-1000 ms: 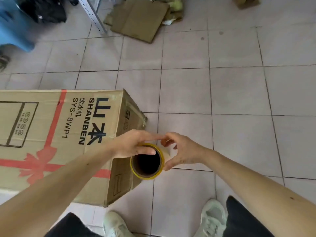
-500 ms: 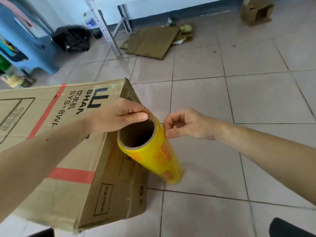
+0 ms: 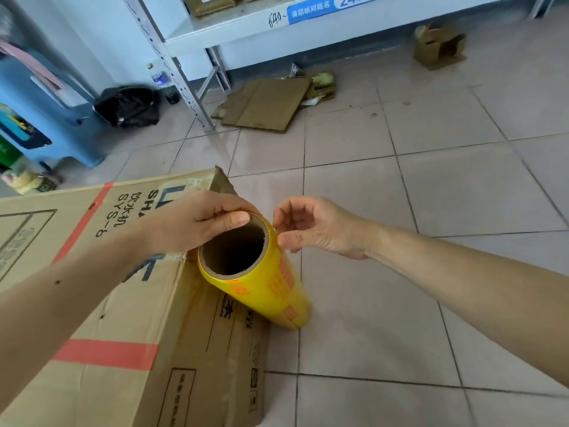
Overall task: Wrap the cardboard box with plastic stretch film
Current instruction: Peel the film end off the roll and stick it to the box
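Head view, one moment, entries as seen.

Item 1: cardboard box (image 3: 101, 303), long, lying on its side on the tiled floor (image 3: 431, 195). Printed black lettering and a red ribbon pattern showed on its upper face. It filled the lower left of the view, its near end panel facing me.

Item 2: roll of stretch film (image 3: 261, 288), yellow, with orange print, wound on a brown cardboard core. It stood tilted just beside the box's end panel, open top toward me, lower end at the floor by the box corner. Whether it touched the box I could not tell.

Item 3: my left hand (image 3: 191, 223). Its grip was closed on the top rim of the roll, thumb over the core edge, fingers wrapped round the far side.

Item 4: my right hand (image 3: 317, 226). It was at the right side of the roll's top, thumb and forefinger pinched close at the film's edge, other fingers loosely curled. Whether any film was actually caught in that grip I could not tell.

Item 5: surroundings. Flattened cardboard (image 3: 264, 107) lay on the floor beyond the box, near a metal shelving unit (image 3: 191, 41). A small open carton (image 3: 438, 46) stood far right. A black bag (image 3: 127, 106) and a water bottle (image 3: 157, 77) sat by the shelf upright. A blue plastic stool (image 3: 46, 118) stood at the left.
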Action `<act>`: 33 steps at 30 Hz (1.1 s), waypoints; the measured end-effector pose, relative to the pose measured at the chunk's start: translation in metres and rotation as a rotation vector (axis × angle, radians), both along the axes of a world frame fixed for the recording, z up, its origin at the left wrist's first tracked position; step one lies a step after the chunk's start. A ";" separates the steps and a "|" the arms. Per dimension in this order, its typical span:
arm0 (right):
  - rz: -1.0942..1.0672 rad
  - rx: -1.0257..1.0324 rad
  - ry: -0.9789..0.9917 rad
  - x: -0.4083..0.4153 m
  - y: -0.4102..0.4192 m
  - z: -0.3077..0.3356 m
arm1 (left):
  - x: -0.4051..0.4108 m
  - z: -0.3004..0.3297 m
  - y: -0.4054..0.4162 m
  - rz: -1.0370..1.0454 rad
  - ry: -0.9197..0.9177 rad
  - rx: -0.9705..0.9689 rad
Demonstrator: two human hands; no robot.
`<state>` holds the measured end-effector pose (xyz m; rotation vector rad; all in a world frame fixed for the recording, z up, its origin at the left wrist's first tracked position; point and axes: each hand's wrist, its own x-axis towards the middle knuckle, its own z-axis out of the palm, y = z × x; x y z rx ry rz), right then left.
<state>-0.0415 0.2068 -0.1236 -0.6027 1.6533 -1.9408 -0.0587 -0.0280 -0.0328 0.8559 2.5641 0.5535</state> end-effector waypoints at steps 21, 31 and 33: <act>0.054 -0.023 0.061 -0.011 -0.010 -0.026 | 0.003 0.001 0.001 -0.040 0.040 -0.078; -0.151 -0.137 0.010 -0.009 -0.016 -0.027 | 0.005 0.007 -0.005 -0.042 0.011 -0.134; -0.276 -0.177 -0.009 -0.011 -0.026 -0.027 | 0.011 0.012 -0.005 -0.093 -0.014 -0.149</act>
